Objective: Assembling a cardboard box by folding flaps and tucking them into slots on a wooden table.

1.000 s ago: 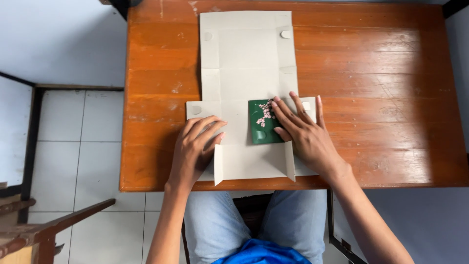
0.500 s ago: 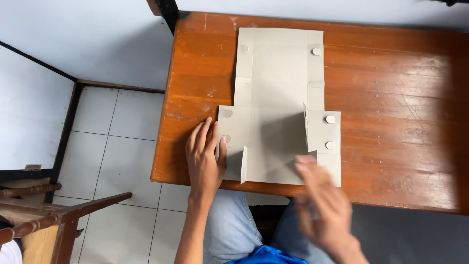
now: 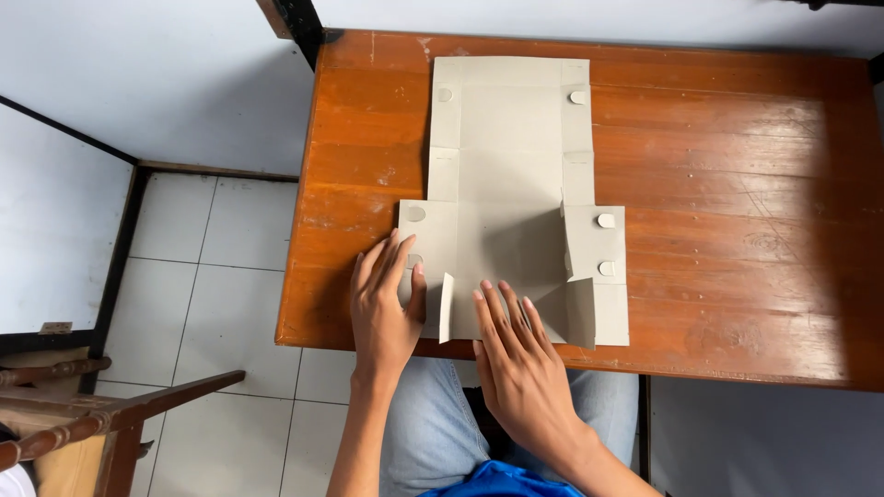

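Observation:
A flat grey cardboard box blank [image 3: 511,175] with creases, side flaps and small round tabs lies unfolded on the orange-brown wooden table [image 3: 737,230]. My left hand [image 3: 385,308] rests palm down, fingers spread, on the blank's near-left flap. My right hand [image 3: 520,359] lies flat with fingers apart on the near edge of the blank, between two small flaps that stand up. Neither hand holds anything. No green object shows on the blank.
The table's near edge runs just past my hands, with my lap in jeans below it. A white tiled floor lies to the left. A wooden chair [image 3: 83,414] stands at the lower left.
The small green object seen on the blank one second ago is gone from view. My right hand drew back off the table, then came back flat onto the blank's near edge. The camera view shifted left.

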